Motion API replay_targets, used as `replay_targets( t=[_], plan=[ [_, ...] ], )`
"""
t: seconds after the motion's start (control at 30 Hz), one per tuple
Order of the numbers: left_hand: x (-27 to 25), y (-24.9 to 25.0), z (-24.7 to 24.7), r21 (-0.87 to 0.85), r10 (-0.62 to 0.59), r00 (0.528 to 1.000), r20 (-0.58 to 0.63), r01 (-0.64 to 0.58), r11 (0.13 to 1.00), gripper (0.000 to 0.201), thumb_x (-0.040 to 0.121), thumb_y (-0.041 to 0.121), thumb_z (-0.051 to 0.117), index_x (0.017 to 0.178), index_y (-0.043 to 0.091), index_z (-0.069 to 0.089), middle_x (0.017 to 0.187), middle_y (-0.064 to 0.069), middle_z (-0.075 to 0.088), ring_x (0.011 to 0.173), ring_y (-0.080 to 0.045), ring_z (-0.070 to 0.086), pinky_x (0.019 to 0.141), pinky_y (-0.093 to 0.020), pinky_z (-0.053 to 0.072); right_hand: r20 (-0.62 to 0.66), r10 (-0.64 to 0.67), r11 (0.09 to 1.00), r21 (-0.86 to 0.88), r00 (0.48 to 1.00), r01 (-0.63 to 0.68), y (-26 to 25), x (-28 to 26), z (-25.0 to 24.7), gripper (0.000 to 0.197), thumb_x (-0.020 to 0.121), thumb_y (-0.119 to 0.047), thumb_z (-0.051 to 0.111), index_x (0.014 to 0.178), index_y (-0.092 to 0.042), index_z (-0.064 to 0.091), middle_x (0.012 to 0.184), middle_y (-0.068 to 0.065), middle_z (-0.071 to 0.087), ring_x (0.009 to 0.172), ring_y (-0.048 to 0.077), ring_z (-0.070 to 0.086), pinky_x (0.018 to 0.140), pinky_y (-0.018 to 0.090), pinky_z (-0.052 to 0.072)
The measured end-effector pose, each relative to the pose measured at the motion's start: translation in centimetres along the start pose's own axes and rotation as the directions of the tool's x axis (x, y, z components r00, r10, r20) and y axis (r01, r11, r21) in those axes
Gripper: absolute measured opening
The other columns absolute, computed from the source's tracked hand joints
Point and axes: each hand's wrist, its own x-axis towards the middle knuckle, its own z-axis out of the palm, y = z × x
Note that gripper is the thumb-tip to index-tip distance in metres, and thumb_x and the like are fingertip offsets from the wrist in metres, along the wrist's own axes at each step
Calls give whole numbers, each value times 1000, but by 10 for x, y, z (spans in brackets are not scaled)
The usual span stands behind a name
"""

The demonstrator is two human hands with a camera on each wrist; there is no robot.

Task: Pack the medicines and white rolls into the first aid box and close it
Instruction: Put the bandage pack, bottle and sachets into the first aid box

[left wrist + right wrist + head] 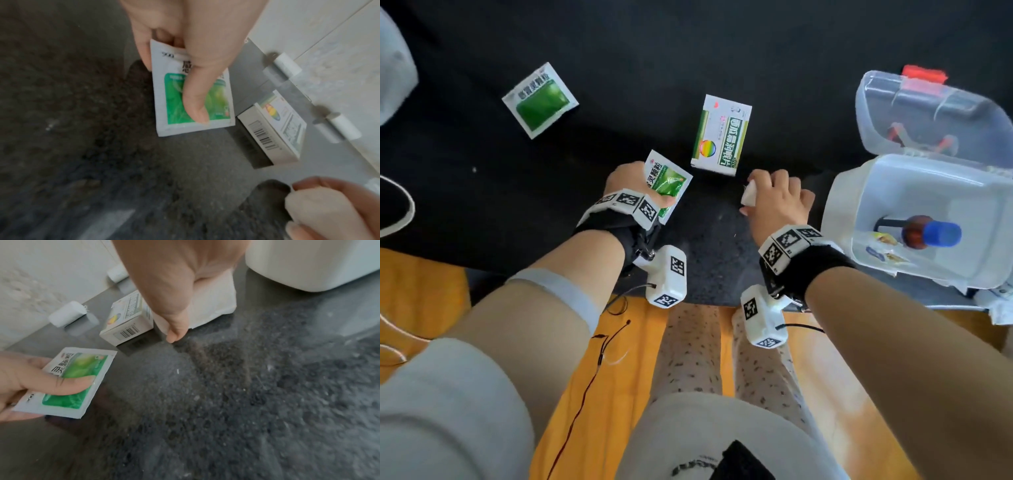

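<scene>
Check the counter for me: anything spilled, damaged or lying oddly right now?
Nothing spilled or damaged. The first aid box stands open, a bottle lying on its side inside. The left hand pinches a green sachet; the right hand holds a white packet. Another sachet lies far left.

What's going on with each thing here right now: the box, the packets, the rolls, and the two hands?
First aid box: open, lid tilted back.
Brown bottle: lying inside the box.
Left hand: pinching a green sachet.
Right hand: holding a white packet.
Second green sachet: lying loose on the dark surface.
Medicine carton: lying flat, closed.
White rolls: lying by the wall, unpacked.
</scene>
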Motion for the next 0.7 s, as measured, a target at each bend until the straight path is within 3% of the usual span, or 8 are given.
replay_targets(
  t=[0.17, 0.3, 0.33, 0.4, 0.47, 0.5, 0.6, 0.7],
  plan=[
    [-5, -15, -36, -126, 19, 992, -126, -34, 991, 37, 85, 38, 60, 100, 4, 62, 109, -14, 67, 106, -33, 61, 71, -29, 37, -214, -30, 989, 135, 976, 60, -23, 2, -27, 49, 87, -31, 58, 130, -11, 44, 125, 14, 47, 111, 33, 49, 90, 42, 39],
    [18, -41, -87, -188, -23, 957, -288, -33, 982, 39, 85, 39, 60, 97, 1, 59, 106, -15, 65, 103, -35, 60, 76, -34, 40, -121, -91, 982, 153, 989, 109, -54, 23, -45, 56, 91, -33, 53, 138, -10, 32, 131, 13, 39, 98, 33, 58, 76, 39, 45],
    [26, -47, -95, -179, -11, 950, -313, -47, 983, 42, 83, 39, 61, 102, 2, 59, 110, -15, 65, 104, -35, 60, 78, -34, 41, -92, -84, 984, 148, 992, 97, -62, 29, -45, 58, 92, -33, 52, 141, -12, 28, 133, 12, 37, 95, 32, 59, 69, 37, 45],
    [40, -58, -102, -147, -14, 968, -252, -24, 989, 51, 82, 39, 62, 121, 8, 53, 126, -14, 60, 114, -34, 56, 85, -34, 42, -19, -68, 989, 132, 997, 70, -71, 37, -41, 61, 94, -30, 49, 146, -15, 20, 143, 6, 30, 94, 30, 62, 62, 33, 41],
    [45, -64, -99, -50, -58, 989, -135, 51, 997, 77, 81, 43, 63, 143, 13, 29, 144, -18, 42, 128, -38, 46, 100, -41, 41, 38, -86, 994, 77, 996, 83, -73, 39, -34, 62, 95, -28, 47, 148, -18, 16, 152, -2, 20, 101, 30, 61, 63, 32, 40],
    [45, -64, -95, 29, -60, 991, -119, 63, 998, 85, 79, 47, 63, 146, 13, 22, 145, -19, 41, 128, -39, 45, 102, -44, 41, 49, -101, 994, 44, 994, 99, -73, 38, -31, 60, 95, -27, 46, 148, -20, 17, 155, -5, 17, 105, 29, 60, 64, 32, 40],
    [34, -52, -81, 282, 65, 991, -119, -29, 959, 78, 76, 56, 61, 132, 6, 41, 120, -15, 61, 111, -37, 58, 83, -38, 46, 60, -148, 989, -10, 987, 148, -70, 36, -28, 57, 96, -25, 46, 146, -19, 20, 158, -8, 12, 113, 29, 56, 71, 34, 44],
    [14, -30, -69, 323, 111, 994, -15, -100, 941, 58, 73, 59, 62, 104, 10, 61, 106, -9, 65, 102, -31, 61, 72, -32, 40, 94, -146, 988, -32, 985, 150, -65, 34, -33, 56, 95, -24, 45, 146, -22, 20, 159, -14, 6, 115, 29, 55, 76, 36, 48]
  ],
)
